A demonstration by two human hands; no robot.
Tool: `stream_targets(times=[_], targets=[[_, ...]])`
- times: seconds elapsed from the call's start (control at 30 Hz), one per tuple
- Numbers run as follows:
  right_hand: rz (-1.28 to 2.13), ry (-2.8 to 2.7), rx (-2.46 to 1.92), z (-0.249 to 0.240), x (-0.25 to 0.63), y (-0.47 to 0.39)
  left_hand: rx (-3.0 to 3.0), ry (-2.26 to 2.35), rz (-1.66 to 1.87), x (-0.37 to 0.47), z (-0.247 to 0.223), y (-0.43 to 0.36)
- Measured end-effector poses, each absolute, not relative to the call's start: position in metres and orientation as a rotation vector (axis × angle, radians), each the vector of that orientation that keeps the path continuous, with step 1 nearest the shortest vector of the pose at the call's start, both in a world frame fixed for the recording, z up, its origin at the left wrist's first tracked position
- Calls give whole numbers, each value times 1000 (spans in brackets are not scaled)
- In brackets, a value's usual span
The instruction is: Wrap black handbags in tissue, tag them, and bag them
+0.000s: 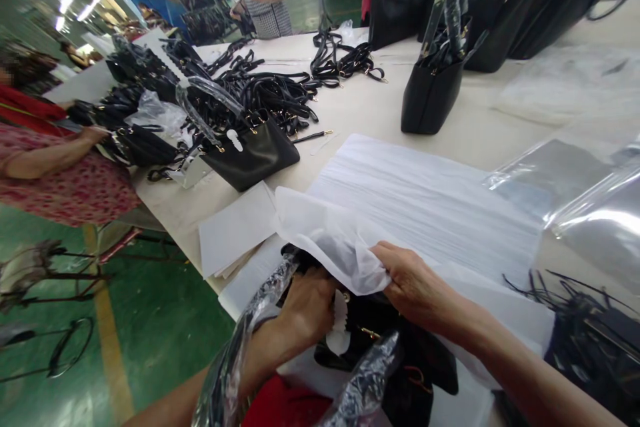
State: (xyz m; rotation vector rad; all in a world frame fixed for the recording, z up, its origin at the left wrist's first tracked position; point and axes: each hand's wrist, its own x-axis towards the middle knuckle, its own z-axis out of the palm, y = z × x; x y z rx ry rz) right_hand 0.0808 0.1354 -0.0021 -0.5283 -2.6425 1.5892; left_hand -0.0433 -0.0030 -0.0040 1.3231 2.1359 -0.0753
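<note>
A black handbag lies close to me at the table's near edge, its handles wrapped in clear plastic. My left hand reaches in at the bag's mouth, and its fingertips are hidden there. Beside that hand hangs a white notched tag. My right hand is closed on a crumpled sheet of white tissue paper, which drapes over the bag's far side. Under and beyond the bag spreads a stack of white tissue sheets.
Another black handbag stands ahead left before heaped black straps. A smaller black bag stands ahead right. Clear plastic bags and black cords lie right. Co-workers stand across the table and at the left.
</note>
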Motion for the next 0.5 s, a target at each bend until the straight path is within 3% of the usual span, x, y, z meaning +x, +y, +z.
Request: stream_targets(times=[0.17,0.5], targets=[[1587,-2637,-550,-3,81,136,1284,2172,-28,-42,-15,0],[1602,-2651,-579,0,81,134,1246,2126,496,-42,-34,1]])
